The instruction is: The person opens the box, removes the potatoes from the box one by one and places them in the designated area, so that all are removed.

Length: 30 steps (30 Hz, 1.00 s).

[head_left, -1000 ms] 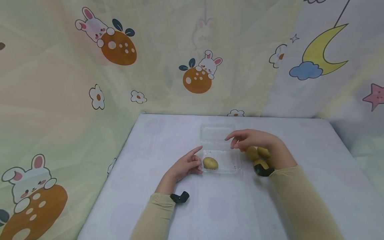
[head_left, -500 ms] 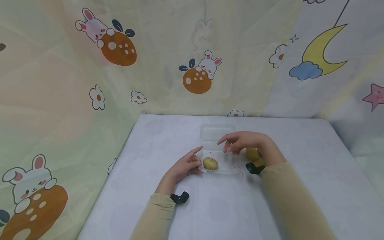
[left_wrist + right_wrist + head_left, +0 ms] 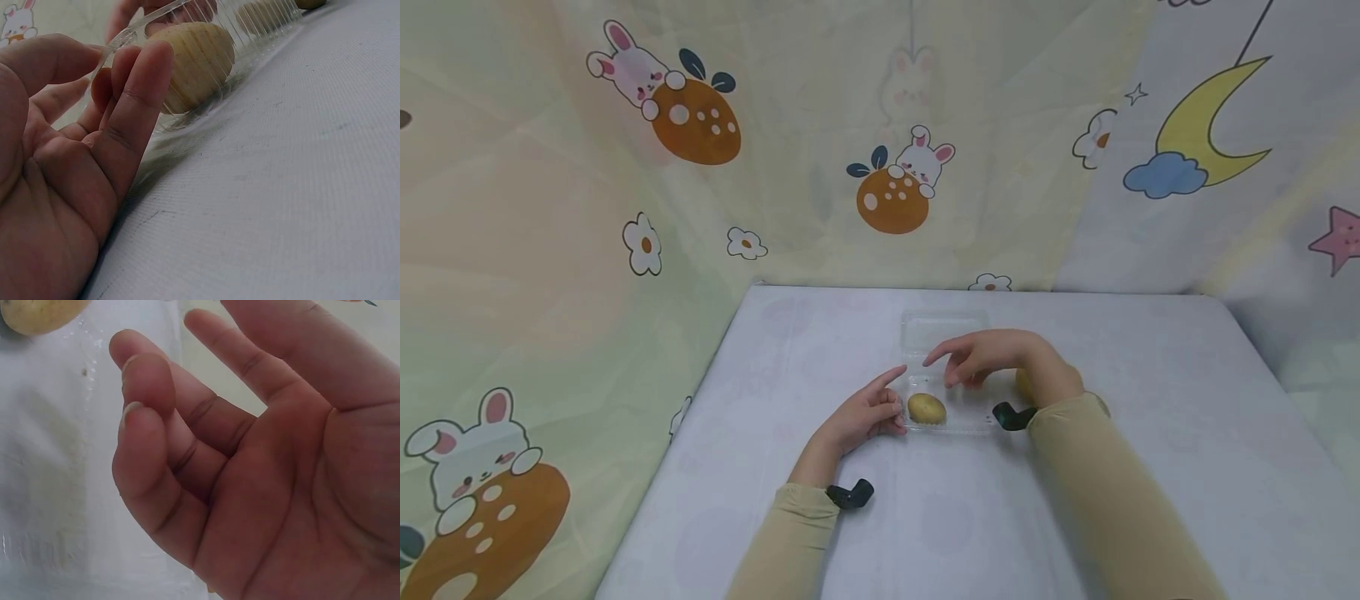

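Note:
A clear plastic clamshell box (image 3: 958, 432) lies on the table with its lid (image 3: 945, 327) folded back away from me. One potato (image 3: 927, 408) sits in the box's left end. My left hand (image 3: 867, 414) holds the box's left edge; in the left wrist view, thumb and fingers pinch the rim beside the potato (image 3: 200, 59), which shows through the ribbed wall. Over the back of the box hovers my right hand (image 3: 992, 350), index finger extended and the others loosely bent. Nothing lies in its palm in the right wrist view.
More potatoes (image 3: 1022, 385) lie right of the box, mostly hidden behind my right wrist and sleeve. A white cloth covers the table (image 3: 925, 517). A printed fabric backdrop (image 3: 805, 167) rises behind its far edge.
My right hand has moved left, from beside the loose potatoes to over the box, covering more of those potatoes. The left hand, the box and the potato in it have stayed put.

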Available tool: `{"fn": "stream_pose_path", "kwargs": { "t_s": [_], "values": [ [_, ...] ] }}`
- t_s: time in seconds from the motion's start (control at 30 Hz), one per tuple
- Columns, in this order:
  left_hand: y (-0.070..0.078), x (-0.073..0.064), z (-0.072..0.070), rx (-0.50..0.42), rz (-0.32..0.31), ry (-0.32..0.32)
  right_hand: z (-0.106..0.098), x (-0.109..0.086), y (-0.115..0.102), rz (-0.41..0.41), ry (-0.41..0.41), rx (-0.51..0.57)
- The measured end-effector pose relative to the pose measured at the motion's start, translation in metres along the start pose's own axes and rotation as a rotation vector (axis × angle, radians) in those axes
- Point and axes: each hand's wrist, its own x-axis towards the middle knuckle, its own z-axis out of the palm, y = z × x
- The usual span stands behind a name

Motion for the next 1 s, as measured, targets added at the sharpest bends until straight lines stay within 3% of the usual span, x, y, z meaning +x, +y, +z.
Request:
{"fn": "stream_pose_path", "kwargs": {
  "t_s": [0.27, 0.67, 1.0],
  "values": [
    [-0.001, 0.001, 0.000, 0.003, 0.002, 0.001, 0.003, 0.018, -0.001, 0.046, -0.064, -0.021],
    [0.000, -0.001, 0.000, 0.003, -0.011, 0.003, 0.010, 0.033, 0.002, 0.153, -0.157, 0.031],
    [0.000, 0.000, 0.000, 0.010, -0.021, 0.012, 0.015, 0.036, -0.001, 0.151, -0.201, 0.030]
  ]
}}
